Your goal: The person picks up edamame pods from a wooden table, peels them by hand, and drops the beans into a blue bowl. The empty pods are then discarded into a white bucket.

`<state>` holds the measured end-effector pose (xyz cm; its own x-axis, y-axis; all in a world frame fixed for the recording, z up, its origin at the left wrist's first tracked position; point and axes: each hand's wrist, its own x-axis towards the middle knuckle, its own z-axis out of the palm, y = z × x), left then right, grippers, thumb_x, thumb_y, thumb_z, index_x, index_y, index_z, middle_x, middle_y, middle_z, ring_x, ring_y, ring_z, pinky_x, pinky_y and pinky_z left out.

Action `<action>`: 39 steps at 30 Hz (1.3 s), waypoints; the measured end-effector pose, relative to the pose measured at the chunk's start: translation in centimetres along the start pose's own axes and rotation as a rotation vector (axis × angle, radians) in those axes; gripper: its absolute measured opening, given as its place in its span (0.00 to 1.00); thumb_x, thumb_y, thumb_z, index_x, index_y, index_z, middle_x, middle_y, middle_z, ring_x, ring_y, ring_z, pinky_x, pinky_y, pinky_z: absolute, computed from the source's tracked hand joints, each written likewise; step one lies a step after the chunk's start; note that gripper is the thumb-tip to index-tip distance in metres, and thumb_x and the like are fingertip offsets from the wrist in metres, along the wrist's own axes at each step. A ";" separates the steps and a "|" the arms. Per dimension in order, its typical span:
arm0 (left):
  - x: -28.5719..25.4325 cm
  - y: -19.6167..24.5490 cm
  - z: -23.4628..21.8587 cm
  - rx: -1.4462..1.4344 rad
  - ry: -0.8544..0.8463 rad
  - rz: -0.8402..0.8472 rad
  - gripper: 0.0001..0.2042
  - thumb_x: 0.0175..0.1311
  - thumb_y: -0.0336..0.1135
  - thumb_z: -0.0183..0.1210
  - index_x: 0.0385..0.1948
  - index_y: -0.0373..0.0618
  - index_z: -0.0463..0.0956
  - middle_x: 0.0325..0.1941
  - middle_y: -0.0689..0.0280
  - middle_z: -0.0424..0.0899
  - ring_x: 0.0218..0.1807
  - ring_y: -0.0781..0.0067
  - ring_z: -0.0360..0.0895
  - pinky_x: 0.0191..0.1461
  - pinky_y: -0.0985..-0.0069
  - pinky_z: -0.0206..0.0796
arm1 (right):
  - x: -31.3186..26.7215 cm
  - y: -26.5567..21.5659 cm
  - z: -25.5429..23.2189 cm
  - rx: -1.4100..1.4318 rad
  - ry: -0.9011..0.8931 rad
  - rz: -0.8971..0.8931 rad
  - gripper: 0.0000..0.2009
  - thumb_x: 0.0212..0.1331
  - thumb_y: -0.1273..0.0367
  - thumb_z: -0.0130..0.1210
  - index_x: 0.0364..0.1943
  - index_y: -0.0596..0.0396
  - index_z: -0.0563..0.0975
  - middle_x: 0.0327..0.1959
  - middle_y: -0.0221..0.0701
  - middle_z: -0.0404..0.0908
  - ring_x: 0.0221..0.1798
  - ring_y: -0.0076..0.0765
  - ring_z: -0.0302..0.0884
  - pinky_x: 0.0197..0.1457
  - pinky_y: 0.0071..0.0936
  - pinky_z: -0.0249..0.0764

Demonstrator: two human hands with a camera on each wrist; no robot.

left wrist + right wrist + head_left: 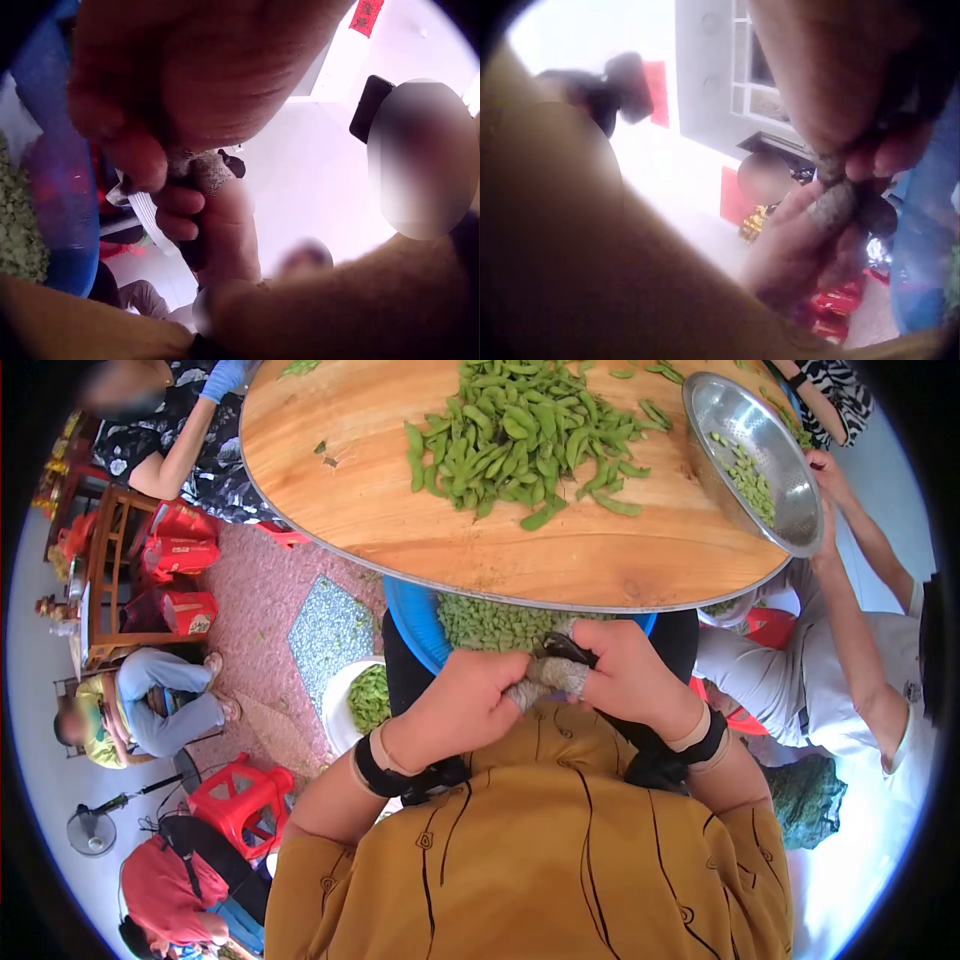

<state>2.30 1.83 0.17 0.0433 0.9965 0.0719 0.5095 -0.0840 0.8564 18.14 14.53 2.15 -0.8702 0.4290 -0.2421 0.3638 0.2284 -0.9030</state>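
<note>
In the head view, my left hand (460,700) and right hand (635,670) meet at the lap, fingers curled and fingertips pressed together. Grey wrapping (563,676) covers the thumb tips, which lie against each other. A small dark item (556,645) shows between the fingertips; I cannot tell what it is. The left wrist view has the left hand (202,75) close above the right thumb's grey wrapping (214,171). In the right wrist view, the right hand (832,75) overlaps the left hand (802,247). Just beyond them sits a blue basin (410,620) of shelled green beans (510,620).
A round wooden table (350,510) bears a heap of green pods (520,435) and a metal colander (715,410) with beans. A white bucket (335,710) of pods and a red stool (240,800) stand left. Other people (850,640) sit around.
</note>
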 end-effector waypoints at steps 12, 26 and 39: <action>-7.4 -3.6 -4.5 0.529 -0.151 -0.363 0.08 0.51 0.34 0.59 0.25 0.39 0.73 0.21 0.55 0.77 0.25 0.53 0.76 0.28 0.65 0.68 | 2.6 -0.5 -1.3 -0.389 0.139 -0.262 0.11 0.49 0.66 0.61 0.33 0.58 0.76 0.26 0.46 0.77 0.32 0.57 0.75 0.36 0.42 0.71; -1.8 -1.2 -3.2 0.276 0.142 -0.164 0.12 0.56 0.28 0.57 0.42 0.40 0.74 0.30 0.56 0.79 0.30 0.56 0.76 0.34 0.69 0.68 | 6.0 0.1 -2.1 -0.791 0.542 -0.495 0.08 0.50 0.71 0.58 0.29 0.60 0.72 0.21 0.44 0.75 0.24 0.43 0.77 0.29 0.36 0.74; 3.4 -0.7 -0.3 -0.712 0.074 -0.326 0.16 0.57 0.18 0.41 0.44 0.39 0.74 0.33 0.72 0.77 0.29 0.86 0.67 0.32 0.85 0.61 | 0.0 0.7 -1.7 0.427 0.192 0.042 0.06 0.63 0.71 0.49 0.39 0.59 0.73 0.23 0.25 0.74 0.20 0.16 0.69 0.22 0.17 0.67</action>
<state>1.81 5.29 -0.02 -0.0836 0.9703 -0.2268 -0.1878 0.2082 0.9599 18.93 16.17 2.13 -0.7660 0.5933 -0.2476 0.1932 -0.1550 -0.9689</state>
